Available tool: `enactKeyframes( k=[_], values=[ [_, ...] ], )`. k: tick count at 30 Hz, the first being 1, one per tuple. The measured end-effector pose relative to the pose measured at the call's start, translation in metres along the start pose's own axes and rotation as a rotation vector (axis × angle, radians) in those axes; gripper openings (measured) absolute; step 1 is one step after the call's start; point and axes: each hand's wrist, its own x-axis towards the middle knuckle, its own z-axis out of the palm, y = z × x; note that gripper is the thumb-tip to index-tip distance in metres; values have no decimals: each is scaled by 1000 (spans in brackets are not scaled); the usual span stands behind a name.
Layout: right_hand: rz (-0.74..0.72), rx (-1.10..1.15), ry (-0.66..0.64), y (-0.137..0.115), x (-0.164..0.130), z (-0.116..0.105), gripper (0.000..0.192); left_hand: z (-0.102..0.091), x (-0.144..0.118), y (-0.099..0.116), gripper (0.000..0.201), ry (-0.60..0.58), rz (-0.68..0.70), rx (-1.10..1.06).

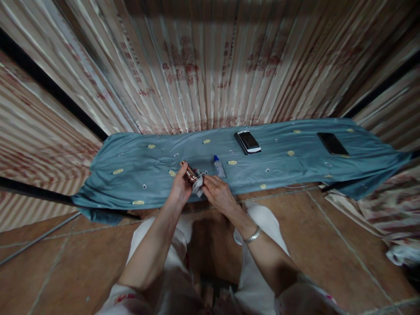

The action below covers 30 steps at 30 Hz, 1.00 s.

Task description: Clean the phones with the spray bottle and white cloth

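My left hand (180,188) is closed round a shiny copper-coloured cylinder (190,173), tilted over the near part of the cloth-covered surface; its exact kind is unclear. A crumpled whitish tissue or cloth (197,187) lies against the cylinder's lower right end. The fingers of my right hand (218,192) pinch that tissue from the right, with the fingertips partly hidden. Just beyond my right hand a small clear bottle with a blue cap (219,167) rests on its side.
The long surface is covered by a teal cloth (157,168) with yellow and white patterns. A white-edged phone-like device (248,142) lies on a dark one right of centre. Farther right is a black phone (333,143). Striped curtains (206,65) hang behind; dark poles (52,87) flank them.
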Motion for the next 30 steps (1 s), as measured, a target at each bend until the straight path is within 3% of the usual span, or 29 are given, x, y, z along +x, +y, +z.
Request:
enactKeyframes(
  k=[18,28,30],
  values=[
    [63,176,93,-4,2,-5,32,-5,5,-11,24,20,66,94],
    [222,425,113,-8,6,-7,23,2,0,-20,29,63,311,128],
    [253,446,110,-8,6,-7,22,-1,4,-22,32,45,285,151]
  ],
)
